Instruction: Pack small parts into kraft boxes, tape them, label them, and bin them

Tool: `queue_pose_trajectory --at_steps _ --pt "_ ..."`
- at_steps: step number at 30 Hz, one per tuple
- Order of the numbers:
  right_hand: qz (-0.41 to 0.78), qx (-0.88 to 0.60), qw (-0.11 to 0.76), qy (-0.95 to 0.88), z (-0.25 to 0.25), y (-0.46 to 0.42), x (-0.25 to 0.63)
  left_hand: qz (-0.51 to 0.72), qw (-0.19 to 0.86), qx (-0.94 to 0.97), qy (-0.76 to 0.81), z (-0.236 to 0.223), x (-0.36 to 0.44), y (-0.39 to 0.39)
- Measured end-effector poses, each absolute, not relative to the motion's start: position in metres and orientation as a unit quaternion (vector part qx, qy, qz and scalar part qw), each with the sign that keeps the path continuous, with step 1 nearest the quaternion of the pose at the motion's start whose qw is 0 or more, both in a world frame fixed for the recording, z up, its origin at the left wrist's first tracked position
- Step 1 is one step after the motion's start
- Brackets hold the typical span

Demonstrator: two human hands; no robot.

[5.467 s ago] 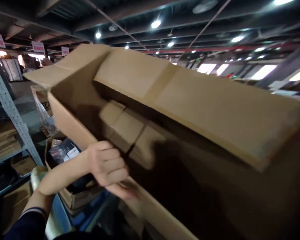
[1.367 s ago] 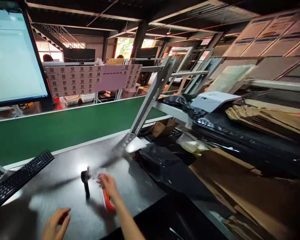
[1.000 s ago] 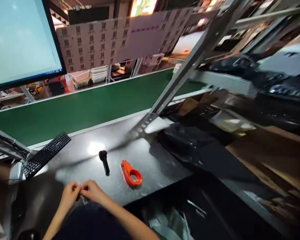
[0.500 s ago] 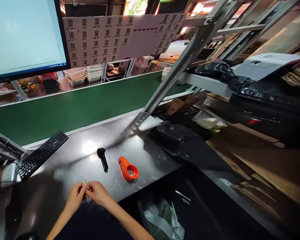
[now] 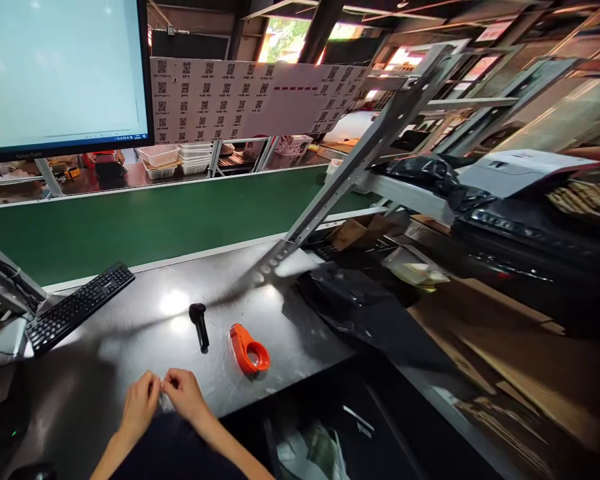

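Note:
My left hand [image 5: 141, 400] and my right hand [image 5: 184, 393] are close together above the front of the metal table [image 5: 140, 340]. The fingers of both are closed in a pinch. Between them shows a trace of something small and clear, perhaps plastic film, too slight to name. Beyond my hands, a black handheld scanner [image 5: 200, 328] lies on the tabletop. To its right rests an orange tape dispenser [image 5: 249, 351], apart from my right hand.
A black keyboard [image 5: 83, 307] lies at the left, below a monitor [image 5: 63, 73]. Behind the table runs a green conveyor belt [image 5: 145, 220]. Black plastic bags [image 5: 350, 293] and flat cardboard [image 5: 520, 353] are at the right. An open dark bin [image 5: 325, 427] holds plastic scraps in front.
The camera view has tilted up a little, so the scene sits lower. My hands stay together in a pinch; the clear piece between them shows less than before.

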State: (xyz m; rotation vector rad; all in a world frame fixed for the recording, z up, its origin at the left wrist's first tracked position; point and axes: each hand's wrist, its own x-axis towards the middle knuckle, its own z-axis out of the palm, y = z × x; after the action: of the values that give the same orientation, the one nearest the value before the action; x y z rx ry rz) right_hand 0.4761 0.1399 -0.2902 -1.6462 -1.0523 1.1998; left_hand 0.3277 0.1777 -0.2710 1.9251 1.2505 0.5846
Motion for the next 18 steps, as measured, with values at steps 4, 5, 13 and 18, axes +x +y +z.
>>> queue_pose_trajectory --at_steps 4,5,13,18 --pt "0.329 -0.728 0.324 -0.507 -0.282 0.133 0.481 0.202 0.322 0.786 0.487 -0.279 0.328 0.177" --pt "0.300 -0.740 0.311 -0.515 -0.281 0.133 0.483 0.198 0.309 0.793 0.486 -0.280 0.327 0.177" --pt "0.267 -0.724 0.281 -0.570 -0.289 0.124 0.496 0.172 0.278 0.818 0.474 -0.269 0.323 0.175" --pt "0.385 -0.660 0.282 -0.580 -0.293 0.125 0.486 0.191 0.287 0.823 0.451 -0.271 0.327 0.178"
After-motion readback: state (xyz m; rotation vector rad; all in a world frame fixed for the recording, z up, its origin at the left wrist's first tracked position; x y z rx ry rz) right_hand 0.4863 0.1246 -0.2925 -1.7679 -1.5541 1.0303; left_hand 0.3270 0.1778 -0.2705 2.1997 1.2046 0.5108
